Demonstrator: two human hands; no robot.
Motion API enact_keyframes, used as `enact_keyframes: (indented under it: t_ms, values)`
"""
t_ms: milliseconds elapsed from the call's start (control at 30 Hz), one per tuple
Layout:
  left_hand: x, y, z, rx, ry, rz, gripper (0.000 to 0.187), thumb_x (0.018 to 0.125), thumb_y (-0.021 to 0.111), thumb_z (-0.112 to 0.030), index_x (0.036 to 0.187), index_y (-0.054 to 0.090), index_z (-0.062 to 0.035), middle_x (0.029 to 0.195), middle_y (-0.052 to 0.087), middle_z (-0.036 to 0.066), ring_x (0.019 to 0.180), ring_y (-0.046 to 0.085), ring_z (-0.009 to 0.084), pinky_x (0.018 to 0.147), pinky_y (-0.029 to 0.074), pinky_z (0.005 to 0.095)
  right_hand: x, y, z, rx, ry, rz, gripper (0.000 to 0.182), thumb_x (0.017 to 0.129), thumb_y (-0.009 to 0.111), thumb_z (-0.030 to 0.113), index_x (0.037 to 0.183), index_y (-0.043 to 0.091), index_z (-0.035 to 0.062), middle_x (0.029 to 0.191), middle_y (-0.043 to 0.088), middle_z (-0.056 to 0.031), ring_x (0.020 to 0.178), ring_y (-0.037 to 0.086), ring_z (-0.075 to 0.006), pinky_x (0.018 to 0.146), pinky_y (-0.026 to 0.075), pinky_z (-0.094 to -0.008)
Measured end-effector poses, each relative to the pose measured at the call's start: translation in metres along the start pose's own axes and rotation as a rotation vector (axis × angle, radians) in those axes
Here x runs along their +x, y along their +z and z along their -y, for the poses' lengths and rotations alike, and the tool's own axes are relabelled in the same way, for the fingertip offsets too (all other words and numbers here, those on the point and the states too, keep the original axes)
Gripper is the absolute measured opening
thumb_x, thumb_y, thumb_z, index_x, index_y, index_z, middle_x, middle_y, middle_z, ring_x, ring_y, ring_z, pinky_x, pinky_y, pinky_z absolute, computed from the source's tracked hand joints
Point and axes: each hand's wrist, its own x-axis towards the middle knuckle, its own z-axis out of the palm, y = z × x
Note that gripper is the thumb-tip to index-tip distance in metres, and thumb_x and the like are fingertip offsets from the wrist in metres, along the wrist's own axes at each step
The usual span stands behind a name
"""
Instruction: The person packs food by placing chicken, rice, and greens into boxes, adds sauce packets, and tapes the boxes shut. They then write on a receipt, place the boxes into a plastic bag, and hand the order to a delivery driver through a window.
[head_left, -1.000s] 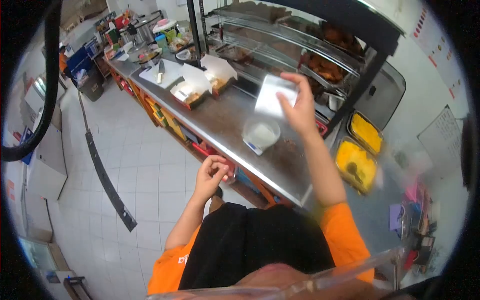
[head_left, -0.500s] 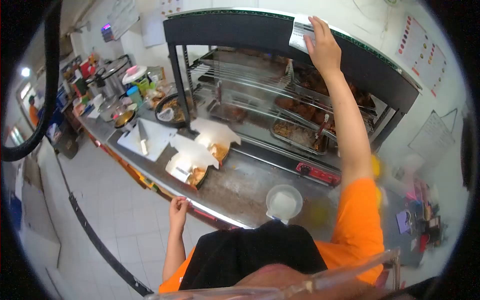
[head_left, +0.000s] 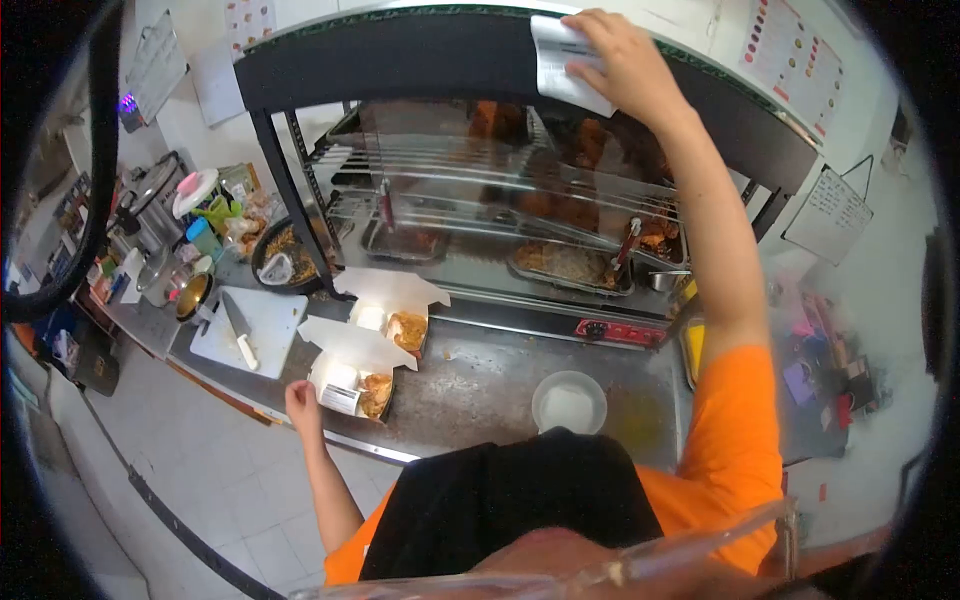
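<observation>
The person is pressing a paper slip (head_left: 563,62) against the dark top band of the food warmer (head_left: 400,60), right hand (head_left: 622,60) flat on it, arm stretched overhead. Fixing it there likely needs firm pressure. The left hand (head_left: 300,402) is resting loosely curled at the desk (head_left: 480,385) edge, holding nothing.

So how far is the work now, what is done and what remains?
Two food boxes already hold food but lie open on the counter. The right hand presses a slip against the top of the warmer. The left hand rests at the counter edge beside the nearer box. A white bowl stands near the front edge. Closing the boxes seems left.
</observation>
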Motion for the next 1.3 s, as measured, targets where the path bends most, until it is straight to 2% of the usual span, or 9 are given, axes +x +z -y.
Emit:
enact_keyframes:
  t_ms: [100,267,400,467,533,600,667,1067,1300]
  values:
    - [0.013,-0.003,0.006,0.592,0.203,-0.113,0.026,0.067,0.062,-0.015,0.087,0.053,-0.002,0.088,0.053,0.015,0.088,0.047,0.032,0.079,0.035,0.0408,0.013,-0.016,0.026,-0.175,0.298,0.144,0.04,0.075,0.055,0.032,0.093,0.054,-0.0029,0.095,0.05,-0.0163,0.09,0.046,-0.0313,0.082,0.035,-0.0387]
    - [0.032,-0.002,0.033,0.555,-0.031,0.221,0.051,0.081,0.049,-0.036,0.112,0.045,0.005,0.108,0.05,0.025,0.102,0.047,0.0374,0.088,0.035,0.0398,0.005,-0.007,0.022,0.109,0.538,0.1,0.045,0.078,0.05,0.039,0.096,0.055,-0.0016,0.112,0.046,-0.0183,0.104,0.04,-0.0318,0.088,0.03,-0.0413]
    - [0.024,-0.004,0.015,0.676,-0.165,0.411,0.044,0.082,0.047,-0.036,0.1,0.051,0.0038,0.098,0.053,0.027,0.095,0.05,0.0398,0.081,0.039,0.0403,-0.041,0.027,0.093,-0.025,0.204,-0.227,0.028,0.075,0.057,0.023,0.098,0.055,0.0082,0.097,0.055,-0.0087,0.088,0.049,-0.0275,0.075,0.036,-0.0377]
    - [0.012,-0.008,0.026,0.668,-0.025,0.343,0.035,0.082,0.048,-0.03,0.083,0.051,0.0046,0.081,0.055,0.029,0.081,0.051,0.044,0.068,0.041,0.0452,-0.082,0.079,0.168,0.461,0.257,-0.083,0.028,0.077,0.054,0.031,0.086,0.056,0.0048,0.082,0.057,-0.011,0.076,0.053,-0.0301,0.068,0.04,-0.0398]
    - [-0.001,-0.011,0.023,0.729,-0.05,0.307,0.028,0.08,0.05,-0.025,0.082,0.052,0.0038,0.078,0.056,0.027,0.078,0.052,0.0431,0.067,0.041,0.0458,-0.13,0.137,0.252,0.934,0.691,0.656,0.04,0.08,0.049,0.039,0.085,0.057,0.0,0.082,0.058,-0.0172,0.079,0.054,-0.0331,0.069,0.042,-0.0417]
    - [-0.011,-0.012,0.02,0.693,-0.055,0.3,0.026,0.079,0.05,-0.022,0.082,0.052,0.0033,0.078,0.056,0.026,0.077,0.053,0.0428,0.066,0.041,0.0461,-0.165,0.196,0.304,0.962,0.62,1.352,0.059,0.082,0.037,0.052,0.083,0.06,-0.003,0.083,0.059,-0.0229,0.075,0.06,-0.031,0.064,0.047,-0.0392]
    - [-0.022,-0.011,0.012,0.665,-0.059,0.296,0.023,0.078,0.051,-0.02,0.082,0.052,0.0029,0.077,0.056,0.025,0.076,0.053,0.0424,0.065,0.041,0.0464,-0.196,0.233,0.342,1.089,0.956,1.444,0.055,0.084,0.038,0.043,0.077,0.059,-0.007,0.069,0.059,-0.0234,0.058,0.061,-0.0278,0.051,0.048,-0.0367]
    - [-0.09,-0.036,-0.096,0.513,-0.159,0.169,0.026,0.083,0.05,-0.015,0.097,0.052,0.0066,0.071,0.058,0.012,0.063,0.05,0.0127,0.058,0.042,0.0268,-0.281,0.137,0.279,1.478,1.531,0.869,0.027,0.079,0.033,0.01,0.077,0.051,-0.01,0.056,0.055,-0.0152,0.043,0.055,-0.0204,0.04,0.046,-0.0316]
    - [-0.109,0.052,-0.18,0.036,-0.031,0.661,0.017,0.083,0.049,-0.009,0.091,0.053,0.0056,0.076,0.058,0.006,0.069,0.048,0.0088,0.063,0.04,0.0217,-0.439,-0.065,0.135,1.395,1.823,0.647,0.018,0.081,0.047,0.015,0.081,0.052,-0.002,0.054,0.054,-0.0095,0.038,0.051,-0.0144,0.032,0.04,-0.024]
